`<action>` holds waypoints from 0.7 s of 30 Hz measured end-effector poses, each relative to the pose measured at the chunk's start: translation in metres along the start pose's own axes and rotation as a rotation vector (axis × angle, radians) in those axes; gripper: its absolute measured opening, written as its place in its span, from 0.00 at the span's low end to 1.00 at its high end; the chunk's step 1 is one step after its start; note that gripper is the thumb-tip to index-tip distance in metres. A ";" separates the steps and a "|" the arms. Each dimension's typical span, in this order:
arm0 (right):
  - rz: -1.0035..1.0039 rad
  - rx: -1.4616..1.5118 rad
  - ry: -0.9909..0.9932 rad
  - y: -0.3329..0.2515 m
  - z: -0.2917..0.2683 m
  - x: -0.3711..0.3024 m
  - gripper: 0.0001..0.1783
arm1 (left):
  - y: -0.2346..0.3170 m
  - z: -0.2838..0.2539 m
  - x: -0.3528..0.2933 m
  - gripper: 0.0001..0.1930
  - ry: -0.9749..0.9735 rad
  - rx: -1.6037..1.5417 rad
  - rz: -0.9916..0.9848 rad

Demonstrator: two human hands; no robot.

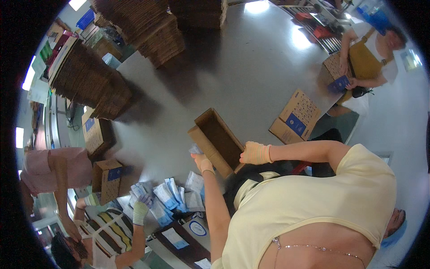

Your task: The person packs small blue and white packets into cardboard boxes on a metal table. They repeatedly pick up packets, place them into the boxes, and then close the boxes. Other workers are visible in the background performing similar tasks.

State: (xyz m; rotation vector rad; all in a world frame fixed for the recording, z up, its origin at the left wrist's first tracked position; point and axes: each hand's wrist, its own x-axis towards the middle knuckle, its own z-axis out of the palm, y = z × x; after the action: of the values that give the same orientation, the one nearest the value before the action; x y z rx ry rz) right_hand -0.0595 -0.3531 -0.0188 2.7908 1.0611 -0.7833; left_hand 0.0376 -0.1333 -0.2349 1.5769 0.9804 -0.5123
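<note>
Now | knit-gloved right hand (pixel 256 153) curled at open oblong cardboard box (pixel 210 151) end | left hand (pixel 203 162) beside wall, grip unclear

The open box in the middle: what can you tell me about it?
The box is long, narrow and brown, apparently cardboard, with its top open and nothing visible inside. Seen over the table, it points diagonally, far end leftward. The right hand grips its near right edge; the left hand is at its left side, contact unclear.

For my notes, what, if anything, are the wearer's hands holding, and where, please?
Right hand: cardboard box, by its near-right corner. Left hand: small translucent packet, part unclear.
</note>
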 end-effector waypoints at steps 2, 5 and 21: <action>0.032 0.035 -0.004 0.009 0.016 -0.010 0.05 | 0.031 0.009 -0.038 0.28 -0.060 0.477 0.283; 0.034 0.062 0.019 0.019 0.022 -0.016 0.06 | 0.073 0.003 -0.102 0.23 0.106 0.974 0.804; 0.088 0.055 0.139 0.007 0.016 0.010 0.07 | 0.105 -0.123 -0.114 0.24 -0.479 -0.295 0.576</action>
State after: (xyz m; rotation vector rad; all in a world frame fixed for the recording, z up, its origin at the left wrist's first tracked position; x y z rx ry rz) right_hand -0.0555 -0.3560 -0.0389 2.9528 0.9416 -0.6262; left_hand 0.0368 -0.0522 -0.0551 1.3020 0.2036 -0.2976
